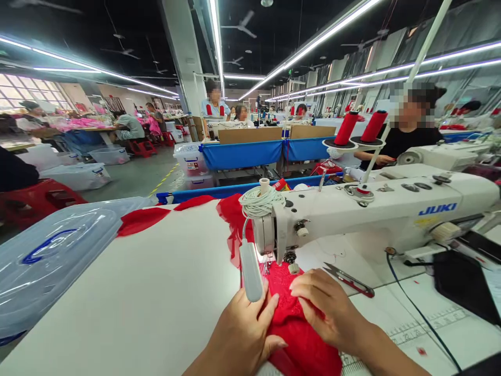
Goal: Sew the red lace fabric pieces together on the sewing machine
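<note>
A red lace fabric piece [282, 284] runs under the needle area of a white JUKI sewing machine [376, 203] and bunches toward me. My left hand [248, 326] lies on its left side, fingers stretched out and thumb apart; a grey lamp head [251, 271] hides some of the fingers. On the right side of the cloth, my right hand [329, 308] has bent fingers gripping its edge, with the fingertips near the needle area. The presser foot [267, 265] is only partly visible behind the lamp.
Thread snips [350, 280] lie right of my right hand. Red fabric pieces [143, 221] lie along the table's far edge, beside a clear plastic lid [74, 250]. Two red thread cones [346, 129] stand behind the machine. A co-worker [417, 125] sits at the back right.
</note>
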`<action>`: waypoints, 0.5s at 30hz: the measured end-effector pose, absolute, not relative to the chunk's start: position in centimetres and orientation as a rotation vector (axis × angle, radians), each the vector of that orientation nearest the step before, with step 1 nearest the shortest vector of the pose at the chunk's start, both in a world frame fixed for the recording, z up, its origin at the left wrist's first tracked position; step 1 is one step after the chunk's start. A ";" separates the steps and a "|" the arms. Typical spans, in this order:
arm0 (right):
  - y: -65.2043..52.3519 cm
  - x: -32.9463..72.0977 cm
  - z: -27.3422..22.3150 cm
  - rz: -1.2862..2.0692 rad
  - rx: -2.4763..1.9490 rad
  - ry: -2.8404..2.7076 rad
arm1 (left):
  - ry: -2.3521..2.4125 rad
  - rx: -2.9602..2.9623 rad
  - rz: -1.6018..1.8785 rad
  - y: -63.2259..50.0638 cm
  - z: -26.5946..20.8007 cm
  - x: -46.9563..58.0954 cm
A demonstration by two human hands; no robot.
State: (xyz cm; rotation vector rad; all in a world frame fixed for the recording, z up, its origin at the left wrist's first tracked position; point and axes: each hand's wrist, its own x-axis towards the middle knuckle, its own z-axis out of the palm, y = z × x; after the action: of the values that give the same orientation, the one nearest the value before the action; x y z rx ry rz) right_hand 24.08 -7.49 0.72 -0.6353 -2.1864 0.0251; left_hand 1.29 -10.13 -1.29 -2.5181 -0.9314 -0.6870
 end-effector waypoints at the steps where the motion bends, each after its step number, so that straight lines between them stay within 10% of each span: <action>1: -7.6 23.9 0.6 0.054 -0.607 -2.222 | -0.946 -2.538 -0.674 -10.2 -1.2 1.4; 15: -7.2 24.3 -2.8 -0.033 -0.661 -2.439 | -1.050 -2.633 -0.599 -11.0 -1.4 1.7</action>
State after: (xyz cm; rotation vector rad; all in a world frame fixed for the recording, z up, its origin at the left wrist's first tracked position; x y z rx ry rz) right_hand 24.29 -7.24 -2.81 -0.6614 -2.4395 -0.0331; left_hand 1.71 -11.00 -1.37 -2.6332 -1.0496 -0.5991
